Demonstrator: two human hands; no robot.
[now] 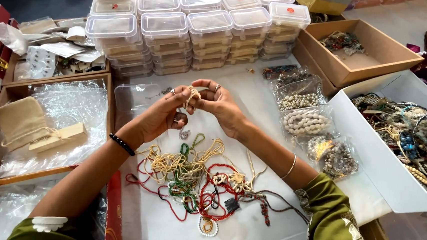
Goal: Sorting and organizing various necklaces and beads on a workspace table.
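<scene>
Two hands meet above white table (pixel 255 95), pinching one small pale bead bracelet (pixel 191 96) between them. Left hand (pixel 161 115) grips lower end with thumb and forefinger; right hand (pixel 219 105) hooks fingers over top. Bracelet long axis runs near upright, slightly tilted, both hands equally close. Just below: tangled pile of necklaces (pixel 196 181), cream, green, red. Beyond hands: stacked clear plastic boxes (pixel 189 30). Right side: bagged beads (pixel 306 122), white box of jewellery (pixel 370 166). Left: cloth pouch (pixel 20 119) in tray.
</scene>
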